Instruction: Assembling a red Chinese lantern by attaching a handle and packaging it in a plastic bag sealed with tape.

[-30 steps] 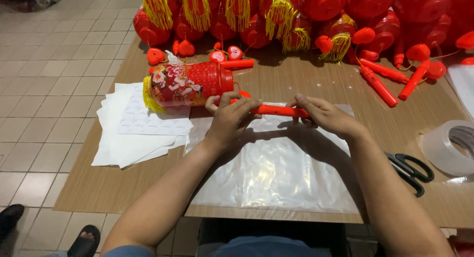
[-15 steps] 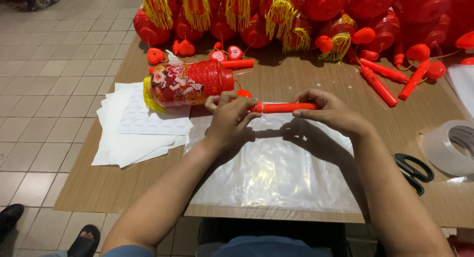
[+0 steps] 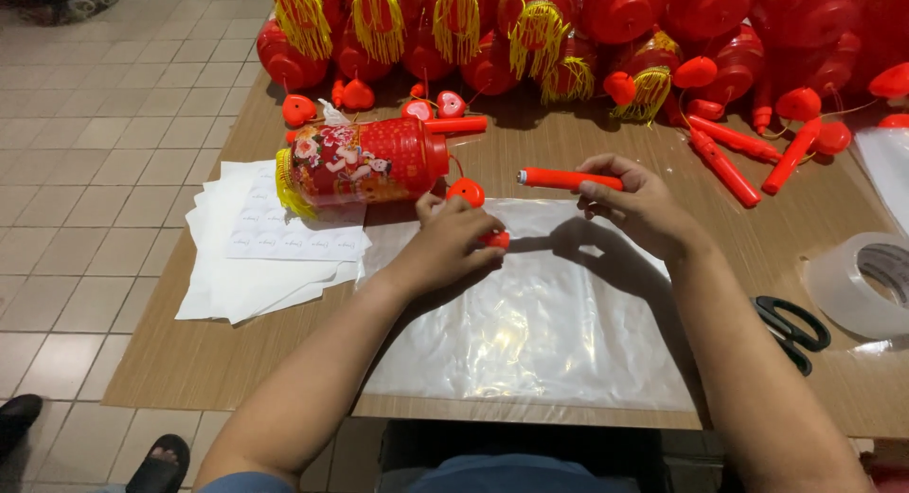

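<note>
My right hand (image 3: 642, 206) holds a red plastic stick (image 3: 568, 179) level above the table, its white tip pointing left. My left hand (image 3: 453, 244) pinches a small red cap (image 3: 496, 238), now apart from the stick. A red heart-shaped piece (image 3: 466, 191) lies just beyond my left fingers. Both hands hover over a clear plastic bag (image 3: 530, 332) spread on the wooden table (image 3: 218, 360). A red patterned lantern (image 3: 365, 163) with a yellow fringe lies on its side to the left.
Several red lanterns with yellow tassels (image 3: 530, 29) pile along the far edge. Loose red sticks (image 3: 729, 166) lie at the right. White paper sheets (image 3: 260, 256) sit left, black scissors (image 3: 791, 330) and a tape roll (image 3: 866, 285) right. Sandalled feet (image 3: 156, 460) show on the tiled floor.
My hands have pulled apart: the small red cap stayed in my left hand while my right hand carried the stick to the right and up.
</note>
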